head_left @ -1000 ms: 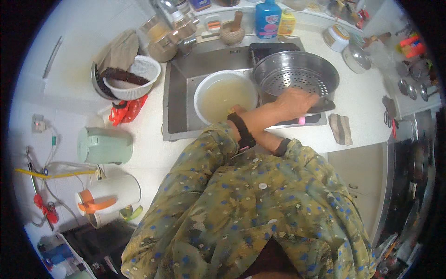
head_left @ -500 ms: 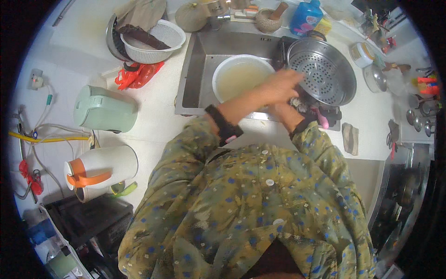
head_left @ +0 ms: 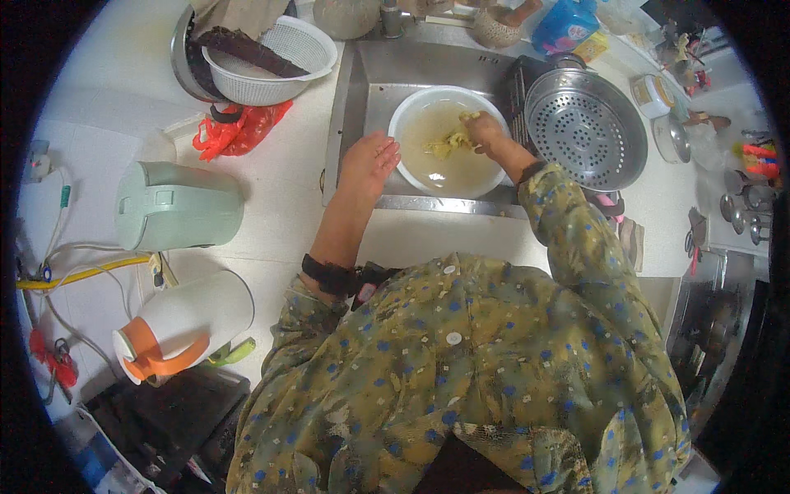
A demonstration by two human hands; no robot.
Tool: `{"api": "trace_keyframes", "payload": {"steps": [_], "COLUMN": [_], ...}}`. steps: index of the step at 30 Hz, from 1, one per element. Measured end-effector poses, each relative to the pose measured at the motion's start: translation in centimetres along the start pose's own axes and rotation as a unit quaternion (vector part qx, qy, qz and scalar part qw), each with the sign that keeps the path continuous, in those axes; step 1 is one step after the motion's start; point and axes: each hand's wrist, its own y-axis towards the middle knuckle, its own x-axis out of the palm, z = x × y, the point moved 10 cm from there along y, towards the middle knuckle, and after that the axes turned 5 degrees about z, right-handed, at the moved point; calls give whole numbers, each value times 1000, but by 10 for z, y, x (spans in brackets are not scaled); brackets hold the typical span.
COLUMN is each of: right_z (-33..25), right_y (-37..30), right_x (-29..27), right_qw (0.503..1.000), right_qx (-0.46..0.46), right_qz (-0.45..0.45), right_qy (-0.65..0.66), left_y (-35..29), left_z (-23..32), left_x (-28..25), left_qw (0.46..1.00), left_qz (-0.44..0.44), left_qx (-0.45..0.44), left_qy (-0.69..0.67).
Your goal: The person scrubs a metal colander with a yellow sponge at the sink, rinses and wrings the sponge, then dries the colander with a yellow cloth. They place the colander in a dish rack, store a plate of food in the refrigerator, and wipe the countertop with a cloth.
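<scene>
A white bowl (head_left: 401,111) of cloudy, pale-yellow water stands in the metal sink (head_left: 428,66). Over its right part reaches my right hand (head_left: 492,138), fingers closed on a soft yellowish clump (head_left: 451,145) that hangs into the water; its exact kind I cannot make out. Beside the bowl's left rim is my left hand (head_left: 370,166), fingers stretched out and holding nothing. A metal steamer pot with a perforated bottom (head_left: 586,132) stands just right of the sink.
On the left counter are a white basket (head_left: 317,45) with a dark brown piece in it, a red plastic bag (head_left: 239,132), a green kettle (head_left: 183,206) and a white-and-orange jug (head_left: 197,317). Behind the sink stand a mortar (head_left: 494,29) and a blue bottle (head_left: 566,25).
My hands were together at the sink's right front edge; now they are apart. My left hand has moved left, and my right hand up over the bowl, with the yellowish clump now in the water.
</scene>
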Motion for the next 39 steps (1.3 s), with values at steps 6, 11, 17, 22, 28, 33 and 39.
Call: {"api": "trace_keyframes", "payload": {"steps": [6,11,17,22,28,33,39], "right_z": [48,50,33,5,-29,-117,-186], "right_y": [2,-14,-10,5,-3,-59,-115], "right_x": [45,83,95,79,63,-10,-54], "right_qw": [889,938,923,957,947,956,973], "right_qx": [-206,-166,-97,-233,86,58,-216], "right_qz": [54,-84,-208,-150,-242,-209,49], "right_qy": [-405,-294,-308,-86,192,198,58], "left_y": [20,27,37,39,33,33,46], "left_z": [-18,-37,-62,-67,-69,-71,-65], "left_x": [5,12,6,4,10,14,73], "left_qw": [999,996,991,994,989,982,968], "left_qz": [26,54,72,44,111,144,-99], "left_qx": [-36,-66,-108,-95,-98,-121,-103], "left_qy": [-7,14,24,10,6,-7,-205]}}
